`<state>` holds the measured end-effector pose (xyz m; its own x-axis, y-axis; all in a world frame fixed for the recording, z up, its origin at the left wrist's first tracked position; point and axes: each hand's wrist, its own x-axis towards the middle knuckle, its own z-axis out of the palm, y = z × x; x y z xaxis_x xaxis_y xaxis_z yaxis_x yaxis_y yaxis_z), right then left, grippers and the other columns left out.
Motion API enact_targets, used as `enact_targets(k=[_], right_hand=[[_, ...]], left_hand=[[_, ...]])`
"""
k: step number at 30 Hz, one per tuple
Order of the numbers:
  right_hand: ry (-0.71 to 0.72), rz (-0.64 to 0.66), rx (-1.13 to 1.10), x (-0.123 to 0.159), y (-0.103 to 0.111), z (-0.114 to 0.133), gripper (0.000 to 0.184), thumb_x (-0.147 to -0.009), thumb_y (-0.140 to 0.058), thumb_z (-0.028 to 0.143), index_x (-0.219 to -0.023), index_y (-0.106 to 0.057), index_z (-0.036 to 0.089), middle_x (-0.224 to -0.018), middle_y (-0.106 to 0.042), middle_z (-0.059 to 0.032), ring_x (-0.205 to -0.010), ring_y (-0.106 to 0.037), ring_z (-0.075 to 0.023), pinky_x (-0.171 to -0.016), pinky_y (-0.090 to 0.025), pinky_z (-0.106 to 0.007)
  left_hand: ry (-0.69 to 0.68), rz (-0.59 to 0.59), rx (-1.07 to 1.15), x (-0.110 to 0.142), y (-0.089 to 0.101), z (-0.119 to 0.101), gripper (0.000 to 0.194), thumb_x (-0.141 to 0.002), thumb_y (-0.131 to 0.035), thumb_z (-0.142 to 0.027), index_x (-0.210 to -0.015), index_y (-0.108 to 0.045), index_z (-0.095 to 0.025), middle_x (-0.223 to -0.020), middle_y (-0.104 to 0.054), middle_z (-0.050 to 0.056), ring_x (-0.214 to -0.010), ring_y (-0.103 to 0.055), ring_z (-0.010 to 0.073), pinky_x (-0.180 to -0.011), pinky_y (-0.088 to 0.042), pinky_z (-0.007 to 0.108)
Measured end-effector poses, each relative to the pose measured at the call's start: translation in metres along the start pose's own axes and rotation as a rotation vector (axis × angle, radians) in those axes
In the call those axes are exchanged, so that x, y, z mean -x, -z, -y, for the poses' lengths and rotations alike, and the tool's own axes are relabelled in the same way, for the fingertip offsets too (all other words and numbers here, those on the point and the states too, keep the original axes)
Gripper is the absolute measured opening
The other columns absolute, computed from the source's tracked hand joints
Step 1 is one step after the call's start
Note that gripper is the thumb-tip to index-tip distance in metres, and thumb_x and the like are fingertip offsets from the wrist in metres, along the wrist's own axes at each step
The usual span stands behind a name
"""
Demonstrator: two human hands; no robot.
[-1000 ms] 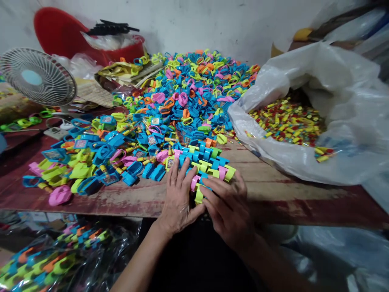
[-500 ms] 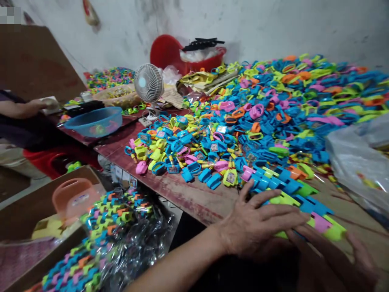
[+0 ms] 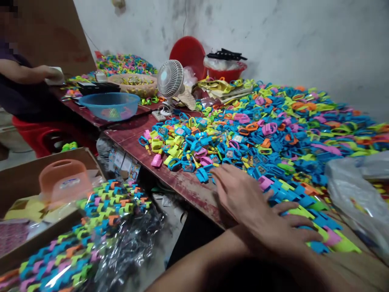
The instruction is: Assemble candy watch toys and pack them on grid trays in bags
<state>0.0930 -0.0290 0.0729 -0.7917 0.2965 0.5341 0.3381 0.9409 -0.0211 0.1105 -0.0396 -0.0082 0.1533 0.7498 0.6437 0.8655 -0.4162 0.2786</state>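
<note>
Stained pale wall point(image 3: 273, 44) rises behind the fan point(image 3: 170, 79), which stands on a worn red table point(image 3: 130, 138). Left of the fan sits a blue basin point(image 3: 126, 109), and farther left a co-worker's arm point(image 3: 33, 75); just right of it, farther back, is a red tub point(image 3: 226, 74). Rightward from the fan spreads a heap point(image 3: 273, 121) of bright toy watches (blue mostly), while wrapped packs point(image 3: 57, 259) lie well below and left of it.

Nearer the person, below and right of the fan, are tight rows point(image 3: 285, 190) of coloured pieces. The left hand point(image 3: 296, 221) lies over these, fingers spread. Crossing above it, the right hand point(image 3: 235, 190) points toward the fan's side, fingertips just beside a blue watch point(image 3: 202, 175); whether it pinches anything I cannot tell.

Each piece looks light, stiff and smooth, probably a little slippery but hardly fragile. A single watch should suit a pinch across its sides; the rows (seemingly loose) would want a flat palm, or pressure from both ends.
</note>
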Motion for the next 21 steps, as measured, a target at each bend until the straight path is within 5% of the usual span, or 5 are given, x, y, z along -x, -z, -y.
enact_targets(k=[2,4,10,15,21], right_hand=[[-0.046,0.148,0.057,-0.040,-0.029,0.013,0.016,-0.089,-0.053,0.020,-0.093,-0.069,0.022,-0.091,-0.072,-0.0104,-0.092,-0.068,-0.0273,-0.077,-0.054,-0.038],[-0.125,0.326,0.117,-0.066,-0.054,0.020,0.019,-0.088,-0.051,0.012,-0.095,-0.068,0.017,-0.096,-0.072,-0.0147,-0.099,-0.066,-0.0286,-0.077,-0.052,-0.036],[-0.310,0.582,0.185,-0.081,-0.094,0.023,0.033,-0.084,-0.052,0.008,-0.115,-0.063,0.009,-0.106,-0.070,-0.0216,-0.109,-0.063,-0.0301,-0.083,-0.047,-0.035],[-0.434,0.610,0.150,-0.098,-0.085,0.016,0.023,-0.084,-0.057,0.017,-0.102,-0.070,0.012,-0.106,-0.071,-0.0193,-0.106,-0.064,-0.0308,-0.083,-0.045,-0.035],[-0.481,0.550,-0.026,-0.106,-0.029,0.005,0.024,-0.082,-0.065,0.040,-0.090,-0.071,0.017,-0.089,-0.071,-0.0048,-0.084,-0.065,-0.0183,-0.065,-0.042,-0.023]], left_hand=[[-0.207,0.025,-0.096,0.001,0.001,0.003,0.042,-0.095,-0.048,-0.044,-0.135,-0.056,-0.034,-0.149,-0.046,-0.009,-0.148,-0.023,0.0225,-0.122,-0.026,0.045],[-0.261,0.015,-0.180,0.001,-0.002,0.005,0.045,-0.096,-0.047,-0.044,-0.138,-0.053,-0.031,-0.149,-0.046,-0.005,-0.147,-0.025,0.0268,-0.121,-0.027,0.054],[-0.147,-0.070,-0.177,0.000,-0.023,0.002,0.035,-0.098,-0.044,-0.041,-0.129,-0.060,-0.041,-0.147,-0.048,-0.013,-0.148,-0.025,0.0201,-0.114,-0.039,0.038],[-0.070,-0.033,-0.057,0.002,-0.006,-0.002,0.031,-0.095,-0.049,-0.038,-0.124,-0.061,-0.041,-0.146,-0.048,-0.017,-0.146,-0.027,0.0233,-0.112,-0.038,0.038],[-0.069,-0.097,0.193,-0.007,0.014,-0.005,0.031,-0.090,-0.053,-0.020,-0.114,-0.067,-0.033,-0.122,-0.067,-0.012,-0.131,-0.052,0.0181,-0.114,-0.038,0.035]])
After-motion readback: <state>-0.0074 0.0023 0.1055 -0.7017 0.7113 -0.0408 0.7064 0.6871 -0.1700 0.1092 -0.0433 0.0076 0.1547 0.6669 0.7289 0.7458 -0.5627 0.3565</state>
